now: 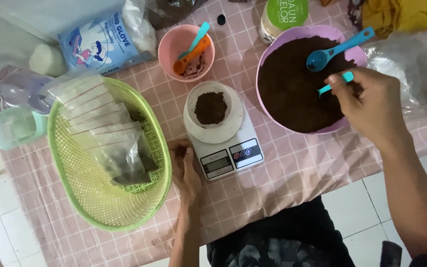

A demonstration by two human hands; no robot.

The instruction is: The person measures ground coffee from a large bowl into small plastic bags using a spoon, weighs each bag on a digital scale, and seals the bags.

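Observation:
My right hand [366, 106] holds a small turquoise spoon [336, 82] over a large purple bowl [273, 47] filled with dark brown powder. A bigger blue spoon [337, 49] rests in that bowl. My left hand [185, 170] lies on the pink checked tablecloth, fingers curled, touching the left edge of a white kitchen scale [228, 155]. On the scale stands a round white container [212, 112] with a small heap of the brown powder. The left hand holds nothing that I can see.
A green plastic basket [100, 207] at the left holds several clear zip bags. Behind the scale is a pink cup [174, 44] with an orange and a turquoise spoon. A glove box, a green-lidded jar and a clear plastic tub [421, 74] stand around.

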